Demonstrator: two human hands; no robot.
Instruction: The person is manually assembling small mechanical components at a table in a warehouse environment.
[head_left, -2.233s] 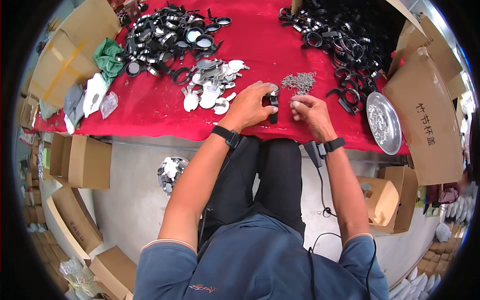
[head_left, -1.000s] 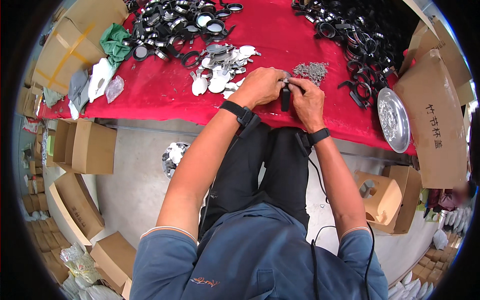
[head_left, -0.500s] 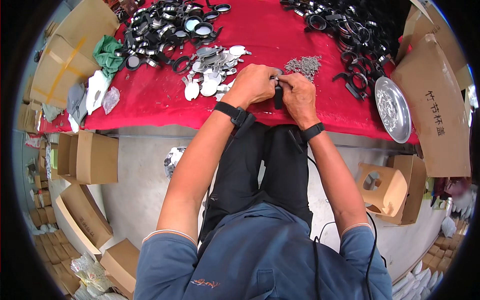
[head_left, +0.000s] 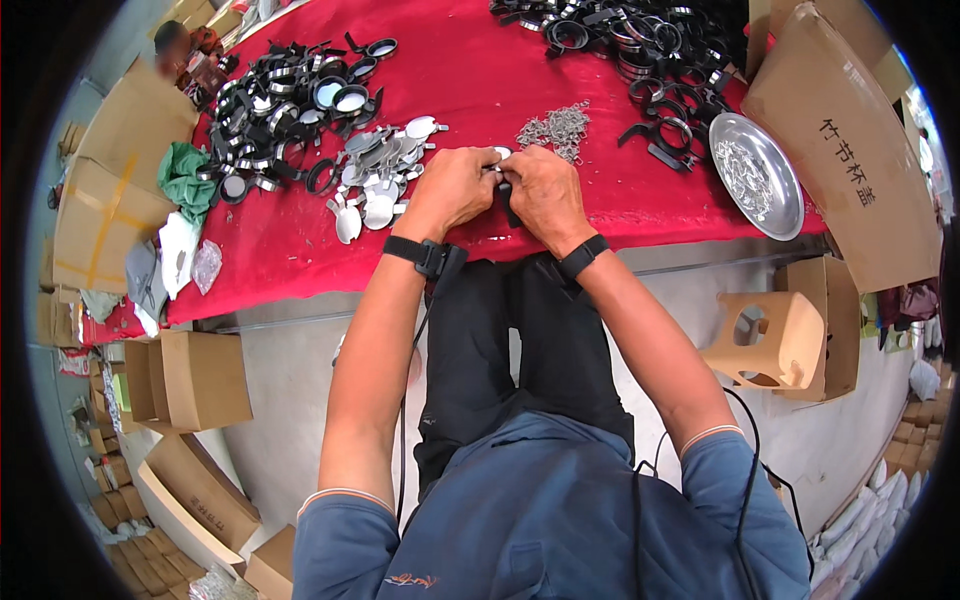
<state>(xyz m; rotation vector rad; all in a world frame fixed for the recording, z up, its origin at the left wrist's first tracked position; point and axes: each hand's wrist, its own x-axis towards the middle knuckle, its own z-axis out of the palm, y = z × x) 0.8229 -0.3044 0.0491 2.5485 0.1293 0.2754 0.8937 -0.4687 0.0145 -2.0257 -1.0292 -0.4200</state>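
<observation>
In front of me at the table's near edge, my left hand [head_left: 455, 190] and my right hand [head_left: 548, 195] meet with fingers pinched. Between them is a small black-and-silver part, whose black tab [head_left: 509, 205] hangs below the fingertips; the rest is mostly hidden. Beside my left hand lies a pile of flat silver discs with tabs [head_left: 378, 205]. Just beyond my right hand is a heap of small wire clips [head_left: 556, 128]. A black band with a buckle circles each wrist.
Black rings with tabs are heaped at far left [head_left: 285, 115] and far right [head_left: 640, 40] on the red cloth [head_left: 450, 75]. A steel dish [head_left: 790, 195] holds small metal pieces. Cardboard boxes [head_left: 850, 140] stand at both sides. A person [head_left: 190, 60] is at the far left.
The view has shifted, so the table's things appear further left and the dish sits higher. Both hands still pinch the black-and-silver part, and a pale round face now shows at the fingertips.
</observation>
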